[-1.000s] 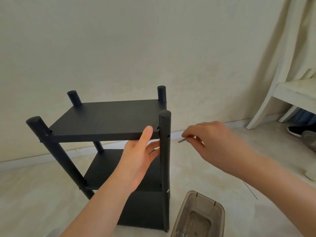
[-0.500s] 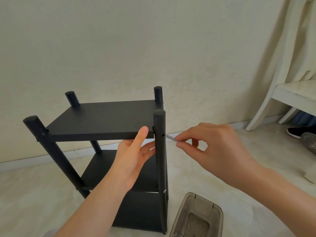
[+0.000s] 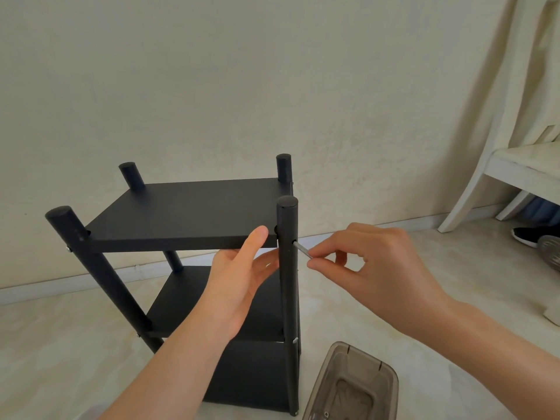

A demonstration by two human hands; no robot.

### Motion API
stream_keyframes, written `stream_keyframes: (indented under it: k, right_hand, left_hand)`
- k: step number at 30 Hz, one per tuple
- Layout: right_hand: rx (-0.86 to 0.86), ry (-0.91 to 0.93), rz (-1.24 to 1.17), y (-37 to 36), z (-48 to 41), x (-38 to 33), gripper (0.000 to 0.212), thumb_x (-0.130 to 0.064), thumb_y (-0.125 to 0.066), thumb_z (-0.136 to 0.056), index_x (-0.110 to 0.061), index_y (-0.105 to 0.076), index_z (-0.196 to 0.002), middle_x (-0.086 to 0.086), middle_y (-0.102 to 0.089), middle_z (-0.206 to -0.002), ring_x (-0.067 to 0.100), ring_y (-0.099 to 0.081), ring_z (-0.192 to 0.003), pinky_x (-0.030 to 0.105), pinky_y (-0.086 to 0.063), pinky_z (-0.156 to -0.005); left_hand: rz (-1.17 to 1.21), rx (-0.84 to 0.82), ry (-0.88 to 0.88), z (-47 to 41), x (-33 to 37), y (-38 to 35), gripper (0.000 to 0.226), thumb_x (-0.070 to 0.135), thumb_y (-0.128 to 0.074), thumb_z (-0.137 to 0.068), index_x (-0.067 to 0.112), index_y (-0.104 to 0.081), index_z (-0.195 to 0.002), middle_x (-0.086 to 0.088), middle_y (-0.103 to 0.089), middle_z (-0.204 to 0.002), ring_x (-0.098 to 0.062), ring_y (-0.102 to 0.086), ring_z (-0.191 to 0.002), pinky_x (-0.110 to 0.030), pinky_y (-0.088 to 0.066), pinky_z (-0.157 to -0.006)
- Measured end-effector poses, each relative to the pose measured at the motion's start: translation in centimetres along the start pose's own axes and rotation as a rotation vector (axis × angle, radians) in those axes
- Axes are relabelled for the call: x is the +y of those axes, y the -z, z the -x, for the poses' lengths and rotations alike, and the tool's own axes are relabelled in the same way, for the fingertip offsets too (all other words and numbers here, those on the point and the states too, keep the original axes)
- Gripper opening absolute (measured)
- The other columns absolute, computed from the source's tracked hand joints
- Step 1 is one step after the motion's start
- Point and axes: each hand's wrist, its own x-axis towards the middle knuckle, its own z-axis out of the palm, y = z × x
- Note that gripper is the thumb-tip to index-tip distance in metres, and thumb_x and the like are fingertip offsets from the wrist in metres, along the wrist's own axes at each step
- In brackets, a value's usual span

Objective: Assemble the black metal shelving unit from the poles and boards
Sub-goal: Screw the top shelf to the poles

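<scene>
Bare left hand (image 3: 239,280), bare right hand (image 3: 372,268), left forearm (image 3: 169,371) uncovered, right forearm (image 3: 500,347) uncovered to the frame's edge

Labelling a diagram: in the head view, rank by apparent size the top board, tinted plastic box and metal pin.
1. Top board
2. Tinted plastic box, partly cut off by the frame and nearer the camera
3. Metal pin, clearly smallest
</scene>
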Motion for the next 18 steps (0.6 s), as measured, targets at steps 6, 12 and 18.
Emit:
stream_keyframes:
  k: [6,12,18]
  right_hand:
    - [0.037,0.001,-0.015,0.0,0.17,-0.13,0.011,-0.03,-0.076,-0.082,-0.025,-0.079,-0.092,-0.014,-0.065,-0.074,0.004,-0.061,-0.065,0.014,-0.047,-0.063]
    - [0.022,-0.018,-0.015,-0.31,0.11,-0.18,0.011,-0.028,-0.077,-0.082,-0.025,-0.079,-0.092,-0.012,-0.068,-0.076,0.004,-0.061,-0.066,0.01,-0.043,-0.064]
    - [0.024,-0.029,-0.009,-0.61,-0.01,0.0,0.012,-0.03,-0.076,-0.082,-0.027,-0.078,-0.094,-0.019,-0.062,-0.076,-0.001,-0.06,-0.068,0.005,-0.04,-0.063]
  left_hand:
    - [-0.032,0.0,-0.033,-0.01,-0.1,-0.12,0.015,0.047,-0.069,-0.07,0.035,-0.075,-0.064,0.004,-0.077,-0.087,-0.012,-0.074,-0.091,-0.033,-0.052,-0.085]
    - [-0.052,0.014,-0.034,-0.02,-0.18,-0.1,0.036,0.032,-0.063,-0.093,0.034,-0.074,-0.059,0.005,-0.076,-0.082,-0.014,-0.074,-0.093,-0.038,-0.052,-0.095]
    - [-0.028,0.037,-0.009,0.15,-0.07,-0.27,0.03,0.032,-0.066,-0.091,0.03,-0.074,-0.063,0.0,-0.077,-0.089,-0.016,-0.074,-0.093,-0.044,-0.051,-0.101]
